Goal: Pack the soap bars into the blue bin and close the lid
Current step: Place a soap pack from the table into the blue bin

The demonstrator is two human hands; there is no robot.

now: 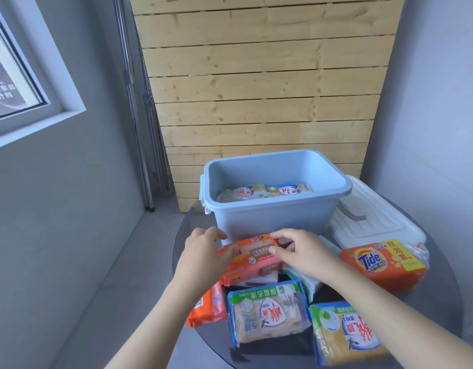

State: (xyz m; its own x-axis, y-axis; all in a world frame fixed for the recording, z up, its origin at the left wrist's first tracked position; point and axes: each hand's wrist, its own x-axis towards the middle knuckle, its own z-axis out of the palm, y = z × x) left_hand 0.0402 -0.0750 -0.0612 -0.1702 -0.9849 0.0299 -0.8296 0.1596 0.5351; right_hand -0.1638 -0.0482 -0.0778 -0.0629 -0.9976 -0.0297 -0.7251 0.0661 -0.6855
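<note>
Wood planks stand behind the dark round counter (443, 275). My left hand (203, 251) and right hand (302, 251) each pinch an end of the orange pack (252, 258), just in front of the bin (272, 217). Some soap already lies in the bin. I think the pack is stiff inside with a slick wrap, so I would hold both short ends firmly. It looks light, though I cannot be sure.
</note>
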